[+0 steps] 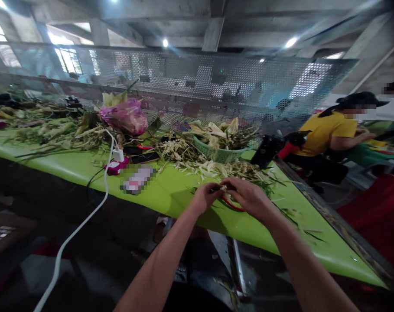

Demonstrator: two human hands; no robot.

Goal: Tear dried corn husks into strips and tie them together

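My left hand (205,197) and my right hand (249,197) meet above the front of the green table. Their fingers are closed around a small pale piece of plant (224,188), mostly covered by the fingertips. Just below my right hand is a curved red handle (232,204); the rest of that tool is hidden, and it seems to lie on the table. Beyond both hands spreads a heap of pale plant trimmings (216,170). Behind that heap stands a green basket (221,155) piled with dry leaves and stalks.
Left of my hands lie a phone (145,157), a blurred flat item (138,179) and a magenta power socket (117,166) with a white cable (83,225). A pink plastic bag (125,117) sits behind. A perforated metal screen (183,86) borders the table (170,197). A person in yellow (327,130) works at right.
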